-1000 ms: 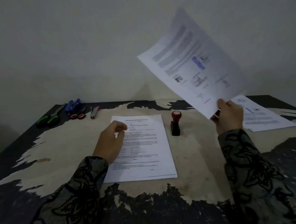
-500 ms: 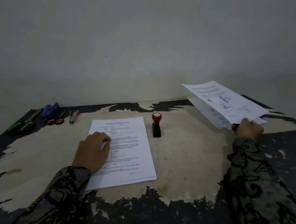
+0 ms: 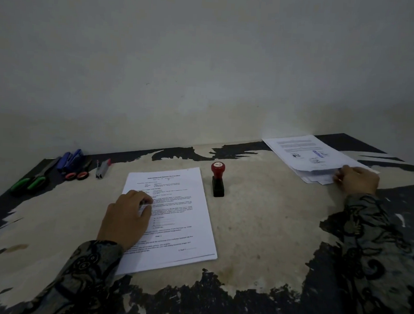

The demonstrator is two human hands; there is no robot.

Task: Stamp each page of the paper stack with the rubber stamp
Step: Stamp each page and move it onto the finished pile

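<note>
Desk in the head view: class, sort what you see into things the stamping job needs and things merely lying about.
Needed: red-topped rubber stamp with black base; white printed paper stack under the left hand; stamped white pages pile at the right hand.

Lying about: green-handled scissors; blue markers; red-handled scissors; small grey stapler.

dim, murky wide-angle view, edges curved, brightest glow on wall behind right papers point(image 3: 308, 155)
</note>
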